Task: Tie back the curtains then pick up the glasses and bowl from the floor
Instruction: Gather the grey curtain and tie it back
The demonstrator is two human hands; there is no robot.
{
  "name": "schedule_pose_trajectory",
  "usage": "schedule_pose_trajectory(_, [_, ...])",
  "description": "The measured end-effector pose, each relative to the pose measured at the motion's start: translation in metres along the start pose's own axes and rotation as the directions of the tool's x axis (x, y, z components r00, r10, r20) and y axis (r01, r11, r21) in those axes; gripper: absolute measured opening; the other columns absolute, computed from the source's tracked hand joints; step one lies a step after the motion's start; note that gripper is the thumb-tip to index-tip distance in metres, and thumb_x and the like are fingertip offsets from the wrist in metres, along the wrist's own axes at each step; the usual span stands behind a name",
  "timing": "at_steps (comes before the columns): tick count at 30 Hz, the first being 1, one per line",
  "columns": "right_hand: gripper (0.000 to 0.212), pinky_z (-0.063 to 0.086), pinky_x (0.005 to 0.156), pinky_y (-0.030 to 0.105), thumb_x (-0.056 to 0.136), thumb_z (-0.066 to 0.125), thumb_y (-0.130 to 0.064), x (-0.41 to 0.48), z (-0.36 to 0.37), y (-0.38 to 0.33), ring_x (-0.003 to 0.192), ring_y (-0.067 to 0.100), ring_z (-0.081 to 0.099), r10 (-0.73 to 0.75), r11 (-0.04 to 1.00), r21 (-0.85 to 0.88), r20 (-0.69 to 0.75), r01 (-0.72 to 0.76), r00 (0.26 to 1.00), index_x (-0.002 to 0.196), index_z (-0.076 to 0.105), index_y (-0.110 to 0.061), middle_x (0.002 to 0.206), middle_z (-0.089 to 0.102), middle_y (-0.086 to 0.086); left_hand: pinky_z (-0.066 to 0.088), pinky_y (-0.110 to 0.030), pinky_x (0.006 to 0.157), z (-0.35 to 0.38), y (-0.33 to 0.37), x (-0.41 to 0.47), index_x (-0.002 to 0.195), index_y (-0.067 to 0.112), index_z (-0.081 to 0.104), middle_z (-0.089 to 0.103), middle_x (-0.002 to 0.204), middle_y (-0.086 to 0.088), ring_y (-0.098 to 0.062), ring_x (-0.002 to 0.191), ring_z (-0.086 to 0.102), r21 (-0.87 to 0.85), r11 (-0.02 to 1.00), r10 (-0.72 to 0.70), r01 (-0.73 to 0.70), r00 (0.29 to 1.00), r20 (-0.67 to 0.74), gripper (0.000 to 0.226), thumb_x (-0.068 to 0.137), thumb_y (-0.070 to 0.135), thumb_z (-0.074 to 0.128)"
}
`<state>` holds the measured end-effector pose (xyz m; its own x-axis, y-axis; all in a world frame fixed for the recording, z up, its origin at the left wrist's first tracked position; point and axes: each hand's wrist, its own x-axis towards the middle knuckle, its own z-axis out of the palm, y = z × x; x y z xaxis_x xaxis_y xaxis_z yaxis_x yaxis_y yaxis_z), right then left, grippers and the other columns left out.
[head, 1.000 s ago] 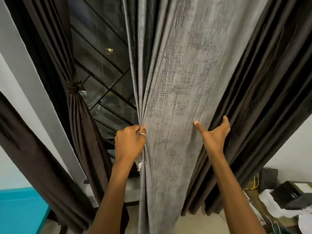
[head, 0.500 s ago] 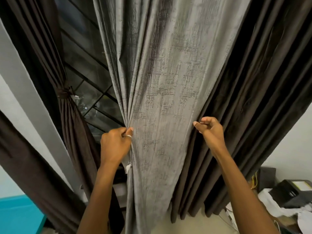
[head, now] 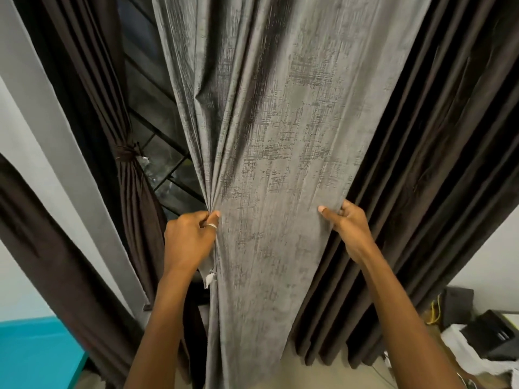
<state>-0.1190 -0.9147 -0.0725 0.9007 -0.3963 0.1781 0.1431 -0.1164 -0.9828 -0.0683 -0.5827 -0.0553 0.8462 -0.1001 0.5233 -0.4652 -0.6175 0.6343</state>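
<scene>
A grey textured curtain (head: 280,169) hangs down the middle of the view. My left hand (head: 188,242) pinches its left edge into gathered folds. My right hand (head: 346,228) grips its right edge, thumb on the front, fingers behind. To the right hangs a dark brown curtain (head: 427,192), loose. On the left another dark brown curtain (head: 132,197) is bound with a tie (head: 126,154) at the window side. No glasses or bowl are in view.
A dark window with a metal grille (head: 168,175) shows between the curtains. A teal surface (head: 36,355) sits at the lower left. At the lower right lie a black box (head: 497,338), white papers (head: 463,357) and yellow cables (head: 434,313).
The grey curtain now spreads wider between my hands. My right hand has closed on the curtain's right edge, and the view has shifted slightly.
</scene>
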Motion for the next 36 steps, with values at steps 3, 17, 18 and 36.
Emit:
schedule_pose_trajectory(3, [0.017,0.062,0.086,0.03,0.095,0.071,-0.019,-0.003,-0.007,0.001,0.105,0.014,0.074,-0.022,1.0,-0.008,-0.071,0.022,0.997,0.111,0.076,-0.021,0.112,0.078,-0.006,0.026,-0.03,0.047,-0.001,-0.003,0.002,0.055,0.004,0.041,0.037,0.043,-0.009,-0.017,0.039,0.033,0.013,1.0,0.009,-0.009,1.0,-0.002,0.056,0.099,0.032,0.06])
schedule_pose_trajectory(17, [0.008,0.05,0.072,0.027,0.094,0.069,-0.007,-0.084,0.094,0.002,0.075,0.016,0.062,-0.515,0.736,-0.613,-0.232,0.287,0.825,0.086,0.071,-0.005,0.09,0.065,0.006,0.041,-0.038,0.05,0.046,0.046,-0.024,0.057,0.013,0.047,0.049,0.05,-0.004,-0.021,0.049,0.051,0.006,1.0,0.005,-0.005,1.0,-0.007,0.046,0.097,0.031,0.062])
schedule_pose_trajectory(18, [0.008,0.05,0.073,0.026,0.096,0.067,-0.007,-0.086,0.103,0.001,0.078,0.016,0.062,-0.513,0.736,-0.599,-0.19,0.315,0.837,0.09,0.072,-0.005,0.091,0.065,0.006,0.043,-0.038,0.052,0.05,0.05,-0.026,0.06,0.012,0.05,0.053,0.055,-0.004,-0.022,0.053,0.054,0.007,1.0,0.019,-0.019,1.0,0.005,0.042,0.097,0.03,0.062])
schedule_pose_trajectory(36, [0.023,0.056,0.086,0.027,0.095,0.065,-0.007,-0.099,0.138,0.005,0.103,0.008,0.062,-0.416,0.832,-0.377,0.063,0.407,0.907,0.119,0.066,-0.005,0.117,0.054,0.002,0.054,-0.026,0.066,0.053,0.056,-0.031,0.093,0.025,0.063,0.066,0.087,0.009,-0.005,0.078,0.064,-0.217,0.97,-0.076,0.112,0.983,0.17,0.036,0.084,0.06,0.059])
